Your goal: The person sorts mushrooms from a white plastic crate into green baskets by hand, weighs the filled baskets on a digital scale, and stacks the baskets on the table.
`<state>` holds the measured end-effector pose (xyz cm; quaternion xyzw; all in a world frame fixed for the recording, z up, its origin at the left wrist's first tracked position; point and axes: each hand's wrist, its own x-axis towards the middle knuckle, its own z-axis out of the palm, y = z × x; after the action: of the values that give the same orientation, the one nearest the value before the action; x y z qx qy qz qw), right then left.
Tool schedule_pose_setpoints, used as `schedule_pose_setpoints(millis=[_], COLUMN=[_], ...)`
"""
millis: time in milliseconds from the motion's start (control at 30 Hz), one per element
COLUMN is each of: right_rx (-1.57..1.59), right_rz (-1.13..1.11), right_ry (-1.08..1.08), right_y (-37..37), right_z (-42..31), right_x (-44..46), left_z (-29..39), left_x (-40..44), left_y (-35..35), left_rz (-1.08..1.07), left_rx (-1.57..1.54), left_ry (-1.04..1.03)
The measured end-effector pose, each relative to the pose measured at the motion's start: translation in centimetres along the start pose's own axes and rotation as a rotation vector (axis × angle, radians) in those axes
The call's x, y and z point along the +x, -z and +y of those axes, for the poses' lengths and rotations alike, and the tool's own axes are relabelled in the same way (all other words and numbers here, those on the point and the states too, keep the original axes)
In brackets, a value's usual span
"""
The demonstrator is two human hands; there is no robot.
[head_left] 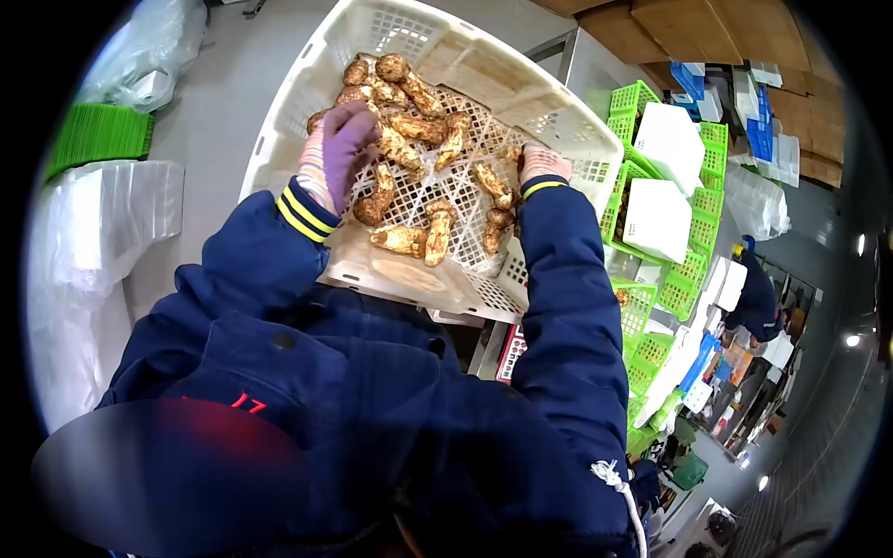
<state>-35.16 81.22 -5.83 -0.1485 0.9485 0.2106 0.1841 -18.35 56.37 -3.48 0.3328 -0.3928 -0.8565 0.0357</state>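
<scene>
A white plastic crate (437,23) with a lattice bottom holds several brown and cream matsutake mushrooms (416,127). My left hand (342,139), in a purple and striped glove, reaches over the group at the crate's left side. Its fingers are curled round a mushroom that they partly hide. My right hand (542,162) is inside the crate at the right, its fingers bent and mostly hidden. A mushroom end (513,153) shows at the fingers of this hand, which looks closed on it. Other mushrooms (439,231) lie apart near the crate's front side.
Green baskets (693,270) with white boxes (658,220) line the right side. A stack of green trays (100,139) and clear plastic bags (102,223) are on the left. Cardboard boxes (688,33) stand at the upper right. Another person (755,296) works farther off to the right.
</scene>
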Motion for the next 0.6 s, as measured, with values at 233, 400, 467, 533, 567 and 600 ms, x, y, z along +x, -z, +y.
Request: schedule_pose_setpoints(millis=[233,400,467,533,567,600], right_rx=[1.268,0.476,0.276,0.27,0.473,0.575], right_rz=[-0.187,-0.333,-0.406,-0.335,-0.34,-0.38], right_ry=[0.445,0.307,0.393,0.446,0.295,0.272], right_y=[6.6,2.7,0.6,-2.5,-3.4,-4.4], right_z=[-2.9,-5.4,-6.6,-7.5,-7.7,-7.3], right_x=[-4.6,-5.1,-7.6,-9.6,-9.8,-9.1], left_z=[0.2,0.0,-0.7,-3.4,-3.1,-2.7], left_x=[-1.1,-0.6,0.2,2.8,2.5,2.1], left_y=[-0.8,-0.7,-0.2,2.1,1.9,1.7], left_rz=[-0.277,-0.35,-0.331,-0.351,-0.334,-0.317], left_rx=[-0.01,-0.14,-0.16,-0.058,-0.072,-0.086], left_ry=[0.295,0.219,0.127,-0.134,-0.13,-0.126])
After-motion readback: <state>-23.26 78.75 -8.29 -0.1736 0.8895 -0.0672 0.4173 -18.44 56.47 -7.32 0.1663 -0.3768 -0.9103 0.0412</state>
